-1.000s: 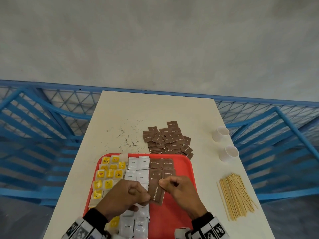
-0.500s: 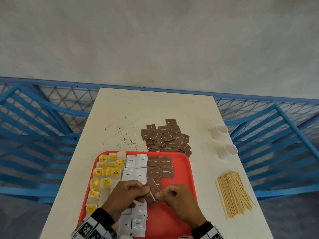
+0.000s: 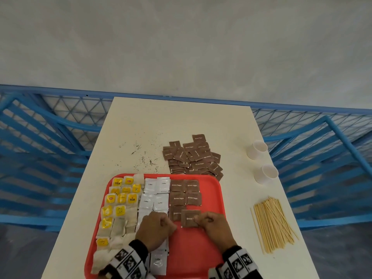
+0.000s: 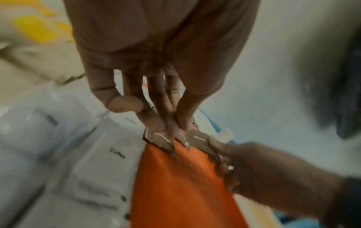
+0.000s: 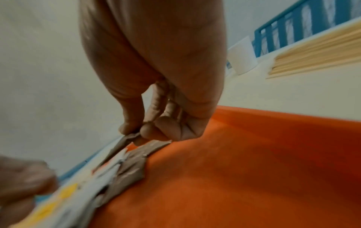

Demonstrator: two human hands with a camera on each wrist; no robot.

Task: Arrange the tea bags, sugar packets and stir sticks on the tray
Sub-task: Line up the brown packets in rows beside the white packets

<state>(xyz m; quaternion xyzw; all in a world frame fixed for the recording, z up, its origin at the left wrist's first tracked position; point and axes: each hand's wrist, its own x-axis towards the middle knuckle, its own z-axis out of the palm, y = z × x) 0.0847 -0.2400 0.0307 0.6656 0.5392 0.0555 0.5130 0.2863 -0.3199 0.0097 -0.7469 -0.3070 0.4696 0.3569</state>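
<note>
From my seat at the remote feed I read the cream-coloured counter (image 3: 181,125) from its left edge, where the flat red plastic tray (image 3: 193,256) lies at the near end. Its left column holds the tea bags with yellow square tags (image 3: 118,200), then come the white coffee sachets (image 3: 154,195) in two files, then the brown paper sugar packets laid in rows (image 3: 185,191). My left hand (image 3: 156,230) sits over the near white sachets with its fingers curled; in the left wrist view the fingertips (image 4: 171,131) press down on the corner of a brown packet, though that picture is blurred and I cannot tell whether they grip it. Just to the right, my right hand (image 3: 213,225) pinches the brown sugar packet being placed (image 3: 188,218) between thumb and forefinger by its near right edge; the packet lies at the near end of the brown rows, overlapping its left neighbour. Beyond the tray's far edge is the loose heap of brown sugar packets (image 3: 192,156), with dark specks (image 3: 143,158) scattered to its left. Further right stand two small white paper cups (image 3: 261,162), and nearer me the pile of thin wooden stir sticks (image 3: 271,224) rests on the counter, well apart from the tray.
</note>
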